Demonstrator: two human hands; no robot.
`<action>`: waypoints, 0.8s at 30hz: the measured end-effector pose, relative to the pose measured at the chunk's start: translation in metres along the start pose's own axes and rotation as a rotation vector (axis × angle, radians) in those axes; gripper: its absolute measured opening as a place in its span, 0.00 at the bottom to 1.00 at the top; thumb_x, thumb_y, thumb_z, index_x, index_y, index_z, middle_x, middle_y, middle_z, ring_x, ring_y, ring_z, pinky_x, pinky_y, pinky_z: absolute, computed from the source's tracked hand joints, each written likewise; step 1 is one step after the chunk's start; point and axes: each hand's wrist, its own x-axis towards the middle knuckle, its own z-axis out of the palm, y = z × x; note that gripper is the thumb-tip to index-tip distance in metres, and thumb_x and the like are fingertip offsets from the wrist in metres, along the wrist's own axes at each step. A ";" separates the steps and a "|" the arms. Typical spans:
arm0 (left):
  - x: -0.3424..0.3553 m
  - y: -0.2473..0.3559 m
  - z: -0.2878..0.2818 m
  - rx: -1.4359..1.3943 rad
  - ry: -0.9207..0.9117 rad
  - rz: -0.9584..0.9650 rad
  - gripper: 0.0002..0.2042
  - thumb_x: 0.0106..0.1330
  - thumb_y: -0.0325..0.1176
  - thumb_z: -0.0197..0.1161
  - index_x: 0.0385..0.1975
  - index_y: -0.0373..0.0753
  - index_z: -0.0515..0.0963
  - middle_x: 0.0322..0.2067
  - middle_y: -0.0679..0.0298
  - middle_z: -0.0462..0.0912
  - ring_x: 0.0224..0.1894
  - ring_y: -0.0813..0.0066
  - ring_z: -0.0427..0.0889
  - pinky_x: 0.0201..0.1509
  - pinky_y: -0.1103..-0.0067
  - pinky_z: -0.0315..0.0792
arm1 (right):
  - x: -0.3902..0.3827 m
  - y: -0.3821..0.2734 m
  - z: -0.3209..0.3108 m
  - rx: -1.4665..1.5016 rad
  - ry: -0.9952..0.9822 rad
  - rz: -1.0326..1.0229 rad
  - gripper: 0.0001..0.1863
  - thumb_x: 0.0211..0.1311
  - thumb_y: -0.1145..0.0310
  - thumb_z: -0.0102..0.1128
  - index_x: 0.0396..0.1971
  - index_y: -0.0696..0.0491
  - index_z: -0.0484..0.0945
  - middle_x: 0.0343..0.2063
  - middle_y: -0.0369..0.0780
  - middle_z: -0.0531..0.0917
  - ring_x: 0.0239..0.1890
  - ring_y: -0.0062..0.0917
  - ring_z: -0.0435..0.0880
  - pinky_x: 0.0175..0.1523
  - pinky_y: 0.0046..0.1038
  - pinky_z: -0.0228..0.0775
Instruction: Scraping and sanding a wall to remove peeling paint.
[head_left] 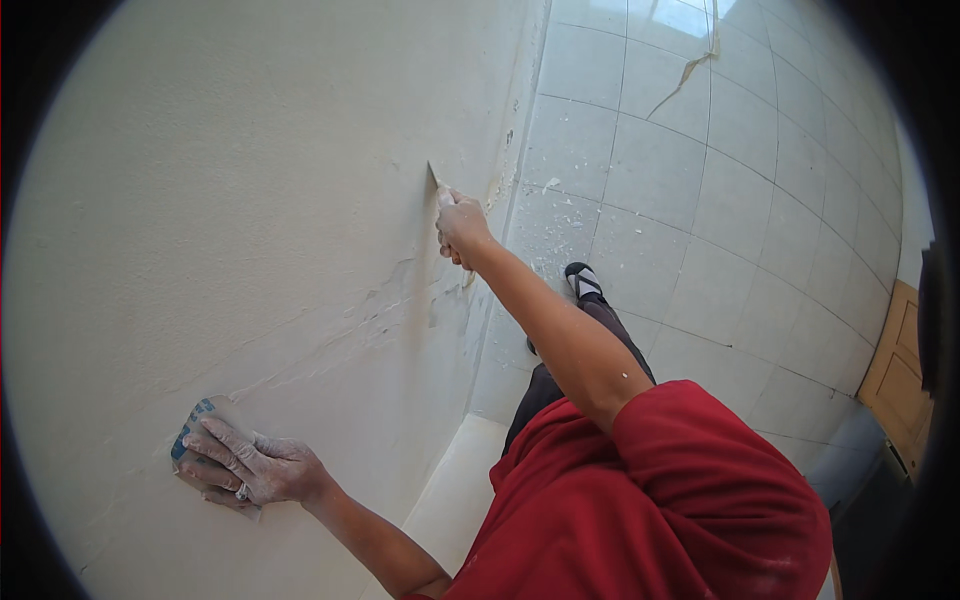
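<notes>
My right hand [463, 230] is closed round the pale handle of a putty knife [432, 174]. Its thin blade stands edge-on at the wall [250, 200]; whether it touches cannot be made out. Lower on the left, my left hand [258, 466] grips a flat, pale, rounded piece with a blue printed edge [190, 428], fingers spread across its face. This piece lies close against the wall. White dust coats both hands, and the left one wears a ring. Between the hands, ridges and peeling patches [375, 315] mark the wall surface.
White flakes [560, 225] lie scattered on the tiled floor [650, 180] along the wall's foot. A torn brownish strip [685, 75] rests farther off. My sandalled foot [582, 282] stands near the debris. At the far right is a wooden door [897, 375].
</notes>
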 end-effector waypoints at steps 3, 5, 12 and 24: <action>-0.004 -0.009 -0.001 -0.002 0.011 -0.002 0.25 0.80 0.43 0.31 0.65 0.44 0.72 0.68 0.61 0.69 0.73 0.54 0.59 0.76 0.57 0.44 | -0.051 0.014 0.018 -0.053 -0.105 0.048 0.19 0.76 0.55 0.44 0.55 0.50 0.74 0.13 0.32 0.64 0.09 0.18 0.60 0.12 0.28 0.54; 0.001 -0.003 -0.003 -0.034 0.018 0.008 0.25 0.80 0.44 0.31 0.65 0.43 0.71 0.68 0.61 0.68 0.73 0.54 0.59 0.76 0.58 0.43 | -0.018 -0.002 0.011 -0.021 -0.012 0.050 0.17 0.76 0.55 0.44 0.50 0.50 0.74 0.13 0.32 0.63 0.09 0.19 0.59 0.12 0.27 0.53; -0.005 -0.004 0.006 0.036 -0.015 -0.002 0.25 0.80 0.43 0.30 0.66 0.43 0.71 0.69 0.59 0.67 0.74 0.52 0.57 0.76 0.57 0.41 | -0.012 0.023 -0.001 0.108 -0.091 0.167 0.16 0.76 0.54 0.45 0.54 0.45 0.72 0.13 0.31 0.62 0.10 0.18 0.58 0.13 0.25 0.52; -0.003 0.002 0.007 -0.037 0.020 -0.069 0.22 0.78 0.42 0.36 0.63 0.52 0.75 0.68 0.68 0.69 0.74 0.62 0.60 0.77 0.57 0.40 | 0.046 0.017 -0.069 0.327 0.183 0.161 0.17 0.76 0.51 0.43 0.36 0.51 0.61 0.20 0.35 0.65 0.13 0.18 0.61 0.14 0.20 0.52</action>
